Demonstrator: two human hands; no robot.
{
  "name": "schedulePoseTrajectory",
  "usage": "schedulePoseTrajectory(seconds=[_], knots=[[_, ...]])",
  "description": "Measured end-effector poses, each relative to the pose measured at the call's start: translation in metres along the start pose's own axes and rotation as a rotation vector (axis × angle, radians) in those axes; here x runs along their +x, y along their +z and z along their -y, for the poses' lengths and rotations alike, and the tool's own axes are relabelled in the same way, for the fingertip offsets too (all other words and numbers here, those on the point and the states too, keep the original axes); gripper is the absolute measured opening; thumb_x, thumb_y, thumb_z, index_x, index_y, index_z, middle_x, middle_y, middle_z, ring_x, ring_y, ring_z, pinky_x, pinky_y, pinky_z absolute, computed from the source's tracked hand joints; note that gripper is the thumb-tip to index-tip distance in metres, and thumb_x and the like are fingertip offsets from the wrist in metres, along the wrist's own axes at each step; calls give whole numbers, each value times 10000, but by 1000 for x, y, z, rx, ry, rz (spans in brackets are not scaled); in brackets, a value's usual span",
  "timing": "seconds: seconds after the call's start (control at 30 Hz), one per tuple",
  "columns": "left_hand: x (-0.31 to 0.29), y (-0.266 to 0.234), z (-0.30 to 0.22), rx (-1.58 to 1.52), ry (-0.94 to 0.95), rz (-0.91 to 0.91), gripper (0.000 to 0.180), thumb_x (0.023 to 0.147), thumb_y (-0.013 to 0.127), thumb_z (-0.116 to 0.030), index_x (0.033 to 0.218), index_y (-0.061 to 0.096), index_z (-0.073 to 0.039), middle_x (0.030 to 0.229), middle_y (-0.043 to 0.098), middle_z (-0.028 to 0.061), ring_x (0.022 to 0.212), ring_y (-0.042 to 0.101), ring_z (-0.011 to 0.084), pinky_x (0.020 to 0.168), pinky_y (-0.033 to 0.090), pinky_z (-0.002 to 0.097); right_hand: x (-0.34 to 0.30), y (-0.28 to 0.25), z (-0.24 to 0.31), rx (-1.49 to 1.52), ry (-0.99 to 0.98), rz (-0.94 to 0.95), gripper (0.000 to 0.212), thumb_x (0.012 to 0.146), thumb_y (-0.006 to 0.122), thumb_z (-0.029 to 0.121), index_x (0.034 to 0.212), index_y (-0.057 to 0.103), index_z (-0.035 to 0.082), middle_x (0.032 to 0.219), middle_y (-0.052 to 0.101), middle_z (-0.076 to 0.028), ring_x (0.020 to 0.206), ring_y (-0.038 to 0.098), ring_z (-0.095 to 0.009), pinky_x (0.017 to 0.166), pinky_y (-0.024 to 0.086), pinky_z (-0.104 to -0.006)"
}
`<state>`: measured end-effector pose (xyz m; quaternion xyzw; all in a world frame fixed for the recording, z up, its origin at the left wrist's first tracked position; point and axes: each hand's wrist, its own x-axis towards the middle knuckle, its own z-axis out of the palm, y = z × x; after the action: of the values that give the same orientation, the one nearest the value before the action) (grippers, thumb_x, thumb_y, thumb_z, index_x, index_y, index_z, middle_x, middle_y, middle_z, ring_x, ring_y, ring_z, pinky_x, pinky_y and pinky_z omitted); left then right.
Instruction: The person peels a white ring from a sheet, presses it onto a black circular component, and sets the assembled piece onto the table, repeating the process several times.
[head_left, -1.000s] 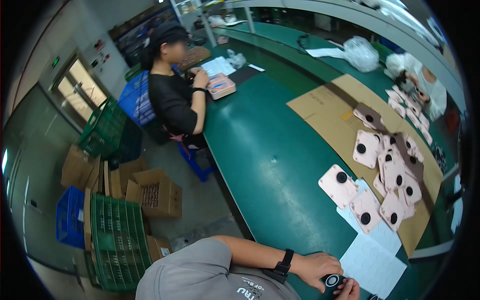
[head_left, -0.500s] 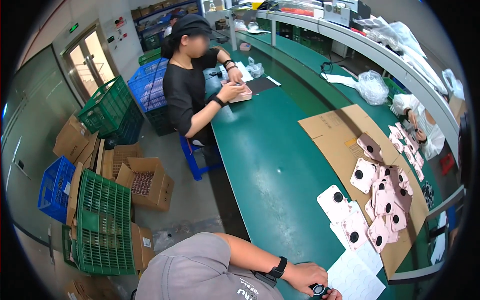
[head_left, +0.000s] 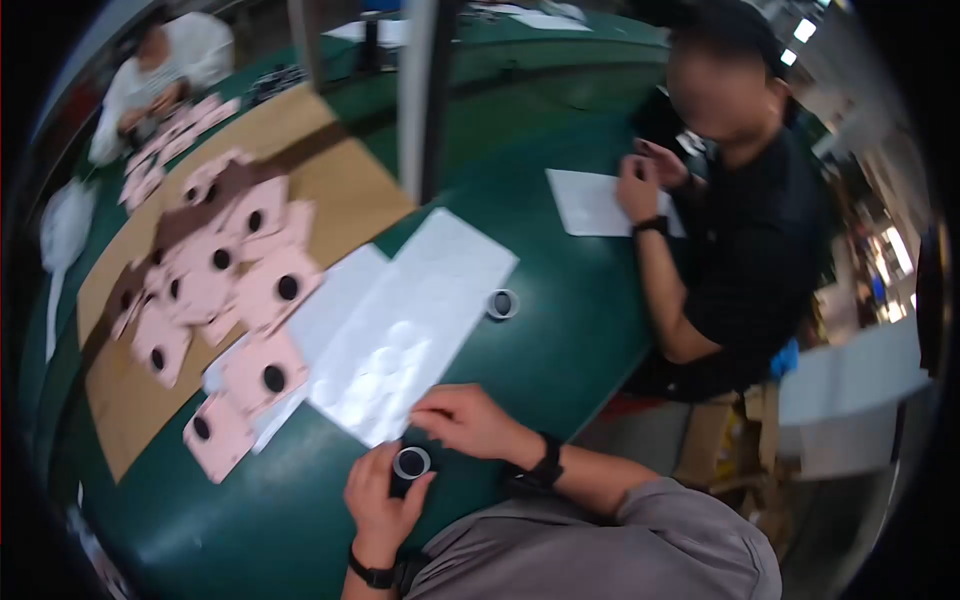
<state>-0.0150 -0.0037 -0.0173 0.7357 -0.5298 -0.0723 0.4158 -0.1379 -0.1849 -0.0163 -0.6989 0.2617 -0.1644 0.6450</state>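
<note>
"How do the hands stand?"

"The left hand has its fingers curled and clamped on a round black piece with a pale ring on its face, the thumb on the right side of it. The right hand has its thumb and fingers drawn together at the white sheet, on its long right edge near the corner closest to the person. I can't tell whether anything is pinched there."

"Where is that piece on the green surface?"

"Toward the near edge, just beside the sheet. A 2nd round piece lies near the sheet's far right corner. Pink plates with black discs lie to the left, most of them on the cardboard."

"And against 0.5 s ago?"

"Then both hands were close around 1 round piece; now the right fingers are at the sheet. The view has swung too: the plates were on its right, and a co-worker in black now shows past the surface's right edge."
</note>
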Motion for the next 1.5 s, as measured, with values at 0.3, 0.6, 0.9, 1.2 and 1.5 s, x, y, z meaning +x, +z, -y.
schedulePoseTrajectory(seconds=[0.3,0.6,0.9,1.2,1.5], knots=[[-7,2,8,-19,104,25,532,780,926,-213,1212,682,-20,1136,717,184,971,680,423,835,554,489,-7,-1,1,-14,-61,13,172,1056,687,139,1068,737,-25,877,697,-47,684,677,-104,580,546,-276],[-9,3,6,-32,-55,65,580,767,931,-261,1231,676,-23,1090,705,171,928,673,396,794,542,468,-7,1,-5,-54,-61,-3,177,1053,689,151,1059,741,-18,866,716,-61,684,691,-126,590,544,-295],[-5,-3,2,-25,73,29,473,862,867,-189,1252,688,10,1133,709,175,967,645,376,825,527,449,-2,8,-2,-83,-168,-113,188,978,705,169,1000,752,-12,839,727,-154,741,701,-290,680,537,-401],[-11,8,18,-8,8,42,571,729,910,-134,1240,682,-23,1093,686,91,792,583,206,630,425,319,-6,1,-7,-101,-230,-115,174,996,709,150,1025,746,-17,859,725,-132,735,677,-229,660,529,-375],[-17,7,18,4,-11,36,578,726,909,-136,1249,689,-25,1116,688,91,790,583,204,620,420,312,-3,-21,-12,413,96,143,226,1051,684,206,1079,746,-10,905,746,-68,729,703,-140,648,595,-315]])
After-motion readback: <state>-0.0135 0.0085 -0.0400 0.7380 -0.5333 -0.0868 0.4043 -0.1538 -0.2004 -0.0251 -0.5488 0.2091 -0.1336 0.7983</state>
